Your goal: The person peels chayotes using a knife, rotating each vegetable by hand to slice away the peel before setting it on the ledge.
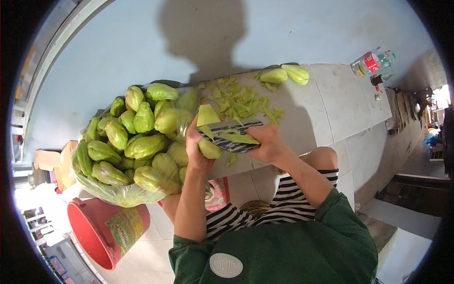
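Note:
My left hand (195, 147) is closed around a chayote (208, 115), whose cut pale top shows above a broad knife blade and whose lower part shows beneath it. In my right hand (268, 143) is the knife (231, 147), held across the chayote; its wide, shiny blade shows black and white stripes. Green slices of peel lie on the blade. Its handle is hidden inside my right hand. Behind both hands, a heap of green peelings (236, 99) is spread on the tiled ledge (331, 99).
Left of my hands, a clear plastic bag (127, 196) holds several chayotes (144, 118). Two chayotes (274, 75) lie by the wall. A plastic bottle (371, 62) stands at the ledge's right. On the floor, a red bucket (90, 232) tilts near a cardboard box (66, 165).

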Demonstrator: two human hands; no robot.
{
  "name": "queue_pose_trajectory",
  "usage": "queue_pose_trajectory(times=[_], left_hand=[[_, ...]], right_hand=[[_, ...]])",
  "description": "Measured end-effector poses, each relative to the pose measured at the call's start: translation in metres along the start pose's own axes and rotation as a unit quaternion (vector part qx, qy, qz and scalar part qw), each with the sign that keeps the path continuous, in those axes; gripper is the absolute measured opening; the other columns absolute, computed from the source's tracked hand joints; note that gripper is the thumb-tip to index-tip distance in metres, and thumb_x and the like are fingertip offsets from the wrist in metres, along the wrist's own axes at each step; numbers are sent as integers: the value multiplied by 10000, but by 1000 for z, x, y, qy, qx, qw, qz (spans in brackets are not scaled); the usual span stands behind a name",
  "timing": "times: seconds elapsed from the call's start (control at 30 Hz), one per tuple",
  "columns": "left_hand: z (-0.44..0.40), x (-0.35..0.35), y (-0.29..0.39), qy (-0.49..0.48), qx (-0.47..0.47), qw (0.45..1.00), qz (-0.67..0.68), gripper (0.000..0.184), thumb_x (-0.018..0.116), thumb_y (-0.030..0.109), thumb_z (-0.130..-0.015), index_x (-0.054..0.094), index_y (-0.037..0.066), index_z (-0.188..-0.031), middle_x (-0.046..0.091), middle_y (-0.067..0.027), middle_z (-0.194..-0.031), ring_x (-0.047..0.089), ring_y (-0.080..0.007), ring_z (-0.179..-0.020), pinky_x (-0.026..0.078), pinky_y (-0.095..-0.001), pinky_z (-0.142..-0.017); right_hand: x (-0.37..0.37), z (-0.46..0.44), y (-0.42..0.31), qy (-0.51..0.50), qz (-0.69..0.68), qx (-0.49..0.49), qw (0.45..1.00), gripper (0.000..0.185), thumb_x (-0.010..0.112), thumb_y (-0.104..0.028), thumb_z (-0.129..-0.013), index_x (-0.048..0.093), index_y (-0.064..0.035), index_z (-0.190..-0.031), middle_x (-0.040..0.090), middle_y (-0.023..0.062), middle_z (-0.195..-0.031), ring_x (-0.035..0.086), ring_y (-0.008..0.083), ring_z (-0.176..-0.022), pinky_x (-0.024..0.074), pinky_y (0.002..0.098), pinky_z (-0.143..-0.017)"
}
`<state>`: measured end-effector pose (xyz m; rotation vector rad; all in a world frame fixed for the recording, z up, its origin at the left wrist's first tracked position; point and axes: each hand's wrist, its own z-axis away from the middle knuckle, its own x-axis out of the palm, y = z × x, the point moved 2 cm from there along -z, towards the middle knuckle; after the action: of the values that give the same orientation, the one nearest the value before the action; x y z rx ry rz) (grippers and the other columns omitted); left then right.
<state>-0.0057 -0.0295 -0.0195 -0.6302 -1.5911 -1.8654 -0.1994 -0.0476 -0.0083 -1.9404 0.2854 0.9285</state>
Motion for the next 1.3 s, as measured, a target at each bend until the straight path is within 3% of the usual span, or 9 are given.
queue_pose_trajectory(times=[0.17, 0.37, 0.8, 0.87, 1.0, 1.1, 1.13, 1.17, 1.3], left_hand=[[2, 4, -2, 1, 13, 1000, 15, 889, 657, 403, -690, 370, -44, -1403, 571, -174, -1173, 634, -277, -978, 531, -394, -856], [-3, -5, -6, 14, 10, 1000, 0, 845, 629, 432, -688, 411, 26, -1397, 585, -167, -1068, 616, -292, -881, 531, -413, -558], [0, 5, 1, -80, -46, 988, 122, 806, 624, 455, -753, 381, 58, -1411, 599, -171, -1030, 622, -287, -860, 532, -405, -699], [-1, 5, 5, -42, -37, 984, 167, 732, 592, 455, -780, 422, 77, -1384, 600, -171, -1038, 610, -289, -906, 515, -414, -742], [-9, -4, 5, 24, -8, 978, 205, 651, 509, 490, -849, 476, -10, -1265, 589, -178, -1098, 578, -275, -969, 484, -413, -797], [-7, 2, 5, 149, -19, 973, 174, 523, 494, 454, -850, 548, 17, -1132, 609, -168, -1027, 591, -281, -929, 493, -420, -816], [-6, -3, 1, 152, -20, 972, 177, 523, 494, 454, -850, 548, 17, -1132, 609, -168, -1027, 591, -281, -929, 493, -420, -816], [-8, -9, -3, 111, -24, 980, 163, 515, 499, 439, -861, 548, 0, -1125, 611, -176, -1033, 595, -298, -938, 496, -427, -836], [-5, -10, -11, 32, -95, 956, 274, 471, 503, 405, -875, 573, -21, -1063, 623, -186, -993, 607, -314, -918, 508, -438, -842]], right_hand=[[2, -3, 9, 37, 27, -5, 999, 295, 747, -153, -582, 525, -52, -749, 560, 153, -671, 575, 378, -642, 429, 432, -542], [-4, -2, 4, -17, 17, 7, 1000, 266, 735, -145, -628, 579, -50, -822, 590, 182, -715, 602, 383, -685, 460, 428, -579], [11, -8, 20, 65, -48, 90, 993, 156, 694, -139, -716, 644, -30, -818, 572, 178, -611, 571, 321, -540, 437, 378, -515], [12, -2, 20, 330, -5, -25, 944, 145, 686, -137, -726, 601, -20, -739, 548, 155, -567, 545, 278, -504, 404, 358, -496], [-1, -14, 34, 62, -62, 262, 961, 175, 672, -145, -753, 554, -22, -717, 556, 131, -592, 540, 250, -509, 387, 359, -496], [6, -3, 26, 43, -95, 227, 968, 193, 689, -126, -702, 524, -27, -723, 522, 106, -595, 530, 270, -519, 380, 381, -499], [5, -2, 18, 55, -9, 68, 996, 213, 699, -150, -653, 534, -41, -732, 552, 88, -646, 559, 266, -582, 408, 379, -530], [4, 0, 9, 70, 76, -93, 990, 245, 710, -174, -604, 543, -56, -741, 582, 70, -697, 588, 263, -645, 437, 377, -562], [9, 2, -9, 69, 132, -198, 969, 193, 651, -184, -591, 521, -94, -702, 513, 40, -648, 556, 222, -608, 409, 352, -554]])
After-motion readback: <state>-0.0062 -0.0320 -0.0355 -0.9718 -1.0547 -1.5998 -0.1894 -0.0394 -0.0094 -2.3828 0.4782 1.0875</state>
